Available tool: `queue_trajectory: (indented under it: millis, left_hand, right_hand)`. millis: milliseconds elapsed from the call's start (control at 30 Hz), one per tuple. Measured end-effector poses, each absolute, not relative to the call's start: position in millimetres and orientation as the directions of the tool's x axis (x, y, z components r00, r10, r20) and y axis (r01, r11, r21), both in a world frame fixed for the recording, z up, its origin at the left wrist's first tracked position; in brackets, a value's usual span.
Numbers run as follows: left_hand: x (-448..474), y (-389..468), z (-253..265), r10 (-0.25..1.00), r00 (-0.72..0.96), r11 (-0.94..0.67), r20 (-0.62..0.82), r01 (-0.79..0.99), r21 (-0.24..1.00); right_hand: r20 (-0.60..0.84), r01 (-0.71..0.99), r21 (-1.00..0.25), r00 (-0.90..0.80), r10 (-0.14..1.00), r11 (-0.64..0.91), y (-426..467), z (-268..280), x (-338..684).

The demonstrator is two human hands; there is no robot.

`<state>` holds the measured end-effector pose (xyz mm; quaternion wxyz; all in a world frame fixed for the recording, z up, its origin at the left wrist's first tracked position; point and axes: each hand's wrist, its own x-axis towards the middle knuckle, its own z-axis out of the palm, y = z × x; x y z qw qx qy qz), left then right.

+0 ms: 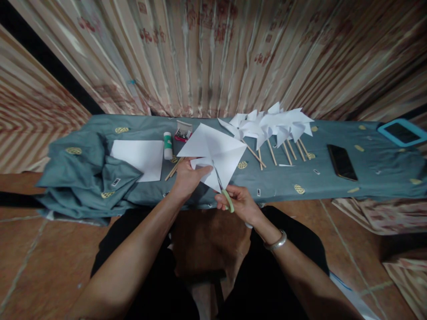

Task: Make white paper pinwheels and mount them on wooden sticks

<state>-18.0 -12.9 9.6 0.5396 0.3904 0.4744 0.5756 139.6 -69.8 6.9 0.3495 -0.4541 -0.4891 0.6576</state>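
A square white sheet of paper point(222, 144) is held up over the near middle of the bench. My left hand point(188, 178) grips its lower left edge, thumb on top. In my right hand point(238, 202) are scissors with light green handles point(228, 200), their blades lying along a cut that runs from the lower corner towards the middle of the sheet. Behind the paper, a few wooden sticks point(172, 171) show partly. Close to my left hand stand a green and white glue stick point(167, 146) and a small open box of metal pins point(183, 133).
Several white paper pinwheels point(283, 122) on wooden sticks lie at the back right. A stack of white paper point(143, 158) is at the left, partly under bunched cloth point(90, 173). A dark phone point(342, 162) and a blue-framed tablet point(402, 132) lie at the right. Curtains point(213, 58) hang behind.
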Motion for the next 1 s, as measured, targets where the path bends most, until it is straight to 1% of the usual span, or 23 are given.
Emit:
queue_trajectory:
  millis: [333, 800, 900, 1000]
  left_hand:
    - [-17.5, -13.0, 12.0, 0.99, -0.109, 0.057, -0.087, -0.255, 0.965]
    - [-17.9, -13.9, 11.4, 0.986, -0.132, 0.062, -0.098, -0.258, 0.964]
    - [-19.2, -12.3, 10.8, 0.988, -0.129, 0.051, -0.085, -0.25, 0.967]
    - [-22.6, -8.8, 12.1, 0.984, -0.17, 0.006, -0.046, -0.231, 0.973]
  right_hand:
    - [-0.241, -0.01, -0.966, -0.345, 0.907, -0.26, -70.3, 5.3, 140.1]
    - [-0.286, -0.03, -0.95, -0.326, 0.901, -0.312, -70.0, 5.0, 139.0]
    - [-0.29, -0.023, -0.949, -0.337, 0.896, -0.316, -70.7, 4.2, 139.1]
    - [-0.293, -0.012, -0.948, -0.359, 0.886, -0.318, -71.4, 3.3, 140.7]
